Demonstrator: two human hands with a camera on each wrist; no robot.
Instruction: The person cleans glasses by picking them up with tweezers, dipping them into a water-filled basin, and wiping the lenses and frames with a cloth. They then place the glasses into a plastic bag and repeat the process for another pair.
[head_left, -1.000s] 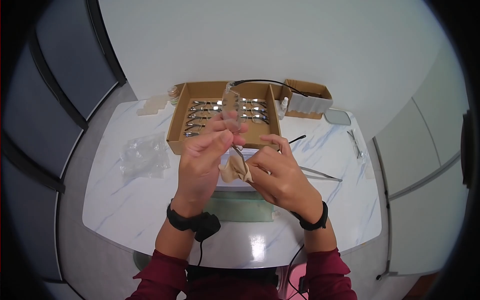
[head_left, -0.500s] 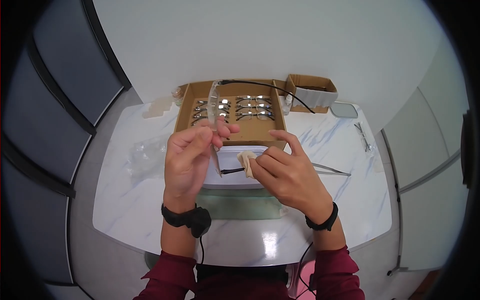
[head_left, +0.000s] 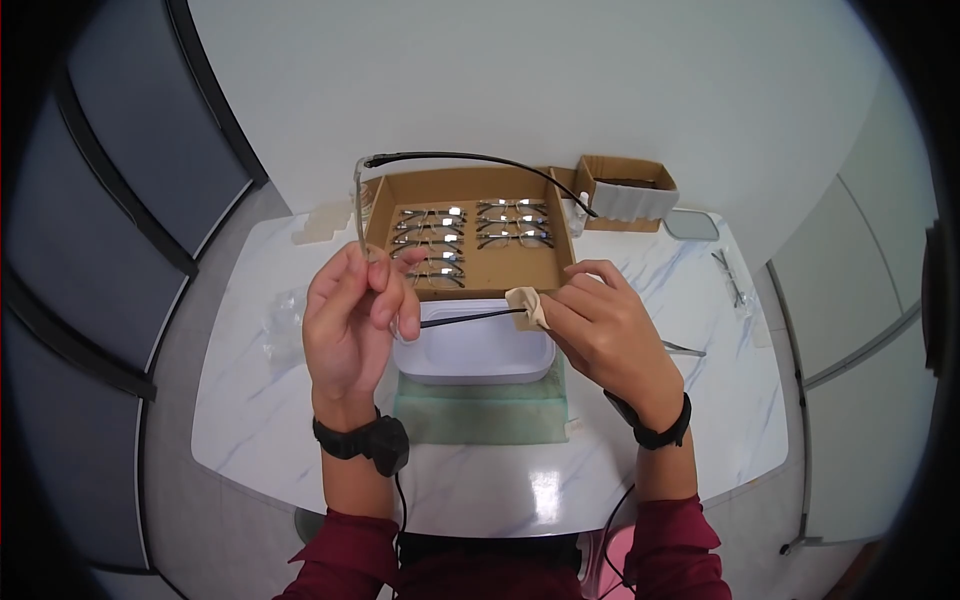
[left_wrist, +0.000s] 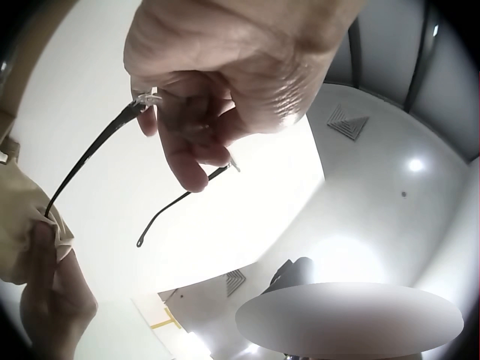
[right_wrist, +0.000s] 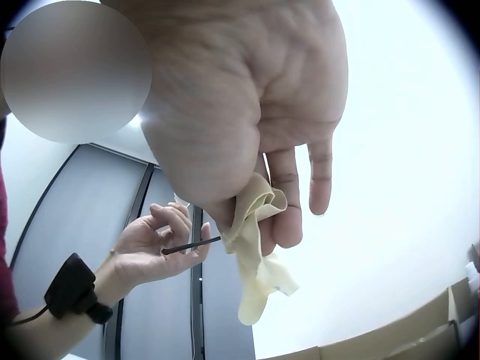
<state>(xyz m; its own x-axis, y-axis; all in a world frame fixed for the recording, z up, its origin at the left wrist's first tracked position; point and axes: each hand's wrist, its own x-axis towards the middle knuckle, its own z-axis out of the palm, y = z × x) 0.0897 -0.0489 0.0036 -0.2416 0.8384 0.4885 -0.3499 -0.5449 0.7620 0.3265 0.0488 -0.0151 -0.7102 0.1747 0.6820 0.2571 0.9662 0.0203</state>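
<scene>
My left hand (head_left: 350, 315) pinches a pair of glasses by its front; in the left wrist view both black temples (left_wrist: 94, 148) stick out from it. One temple (head_left: 450, 157) arches over the cardboard tray in the head view. The other temple runs rightward to a cream cloth (head_left: 526, 308), which my right hand (head_left: 615, 335) pinches around its tip. In the right wrist view the cloth (right_wrist: 259, 259) hangs in folds from thumb and fingers, with the dark temple entering it from the left. My left fingers partly cover the lenses.
Behind the hands, a cardboard tray (head_left: 500, 275) holds several glasses in two columns. Nearer are a white basin (head_left: 470, 370) and a green cloth (head_left: 480, 415). A small box (head_left: 625, 220), a mirror (head_left: 691, 225), tweezers (head_left: 685, 349), more glasses (head_left: 730, 277) and plastic bags (head_left: 283, 325) surround them.
My left hand has moved left with the glasses and turned them. My right hand with the cloth has moved away to the right, and the cloth now sits at the lower temple's tip.
</scene>
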